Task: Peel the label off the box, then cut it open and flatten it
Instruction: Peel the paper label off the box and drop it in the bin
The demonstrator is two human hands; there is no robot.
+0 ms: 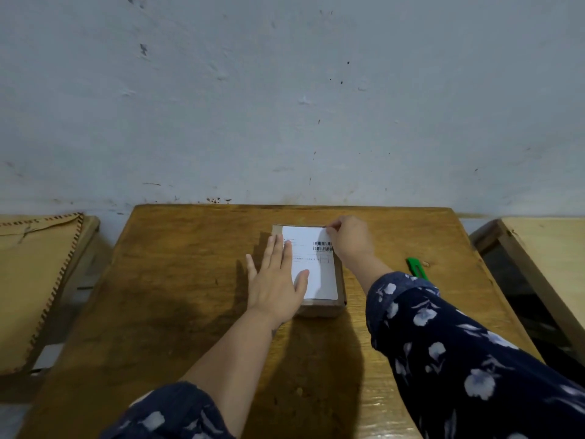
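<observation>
A small brown cardboard box lies flat in the middle of the wooden table. A white printed label with barcodes covers most of its top. My left hand lies flat, fingers spread, on the label's left side and the box's left edge. My right hand is at the label's far right corner, with thumb and fingertips pinched at that corner. A green box cutter lies on the table to the right of the box, partly hidden behind my right sleeve.
A grey wall rises just behind the table's far edge. A tan stitched surface sits to the left of the table. A pale wooden piece of furniture stands on the right across a dark gap.
</observation>
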